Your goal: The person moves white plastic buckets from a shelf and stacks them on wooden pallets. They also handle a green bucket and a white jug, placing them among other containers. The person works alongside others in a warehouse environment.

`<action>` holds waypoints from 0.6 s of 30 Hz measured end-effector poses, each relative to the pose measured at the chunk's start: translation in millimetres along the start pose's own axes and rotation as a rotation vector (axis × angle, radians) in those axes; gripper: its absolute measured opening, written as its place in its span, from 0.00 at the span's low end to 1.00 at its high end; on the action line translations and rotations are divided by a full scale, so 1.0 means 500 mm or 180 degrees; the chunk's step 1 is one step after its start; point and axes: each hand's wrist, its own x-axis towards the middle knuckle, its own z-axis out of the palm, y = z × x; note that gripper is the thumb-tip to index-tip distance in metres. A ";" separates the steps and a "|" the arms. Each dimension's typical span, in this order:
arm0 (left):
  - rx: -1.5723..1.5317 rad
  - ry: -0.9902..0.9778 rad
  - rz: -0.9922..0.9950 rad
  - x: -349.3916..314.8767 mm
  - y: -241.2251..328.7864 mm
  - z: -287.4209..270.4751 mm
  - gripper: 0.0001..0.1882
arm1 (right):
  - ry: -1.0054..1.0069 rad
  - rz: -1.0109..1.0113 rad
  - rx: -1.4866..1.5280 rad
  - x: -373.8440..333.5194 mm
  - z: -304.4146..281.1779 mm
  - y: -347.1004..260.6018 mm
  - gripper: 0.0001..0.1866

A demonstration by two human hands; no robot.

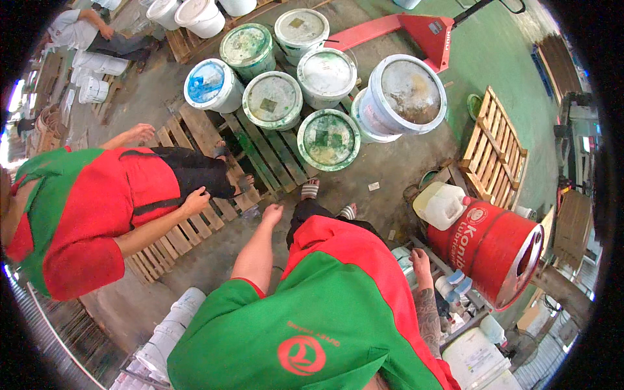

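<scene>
Now L hand point(273, 213) nr wd. pallet point(211, 218), fingers curled in; R hand point(420, 261) nr red drum point(478, 244), fingers bent, gap unclear.

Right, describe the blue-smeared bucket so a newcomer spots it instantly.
Find the red pallet jack at the top of the picture; buckets cluster below and left of it. At that cluster's left edge stands a white bucket. Bright blue smears cover part of its lid, unlike any other lid there.

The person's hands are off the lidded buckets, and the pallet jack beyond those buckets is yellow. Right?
No: the pallet jack is red, not yellow, as the head view shows. The left hand and right hand are off the lidded buckets.
</scene>
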 end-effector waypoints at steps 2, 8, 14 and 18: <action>0.0037 -0.0158 -0.0160 -0.008 -0.051 0.006 0.25 | -0.0025 -0.0067 -0.0185 0.015 -0.010 -0.027 0.19; -0.0532 -0.0013 -0.0319 0.024 -0.107 0.027 0.24 | -0.0094 0.0013 -0.0545 0.061 -0.025 -0.107 0.21; -0.0840 0.0265 0.0276 0.092 -0.005 -0.005 0.24 | -0.0060 -0.0373 -0.0802 0.061 -0.024 -0.226 0.21; -0.0993 0.0193 0.0387 0.139 0.081 -0.040 0.24 | 0.0007 -0.0529 -0.0923 0.036 -0.010 -0.296 0.21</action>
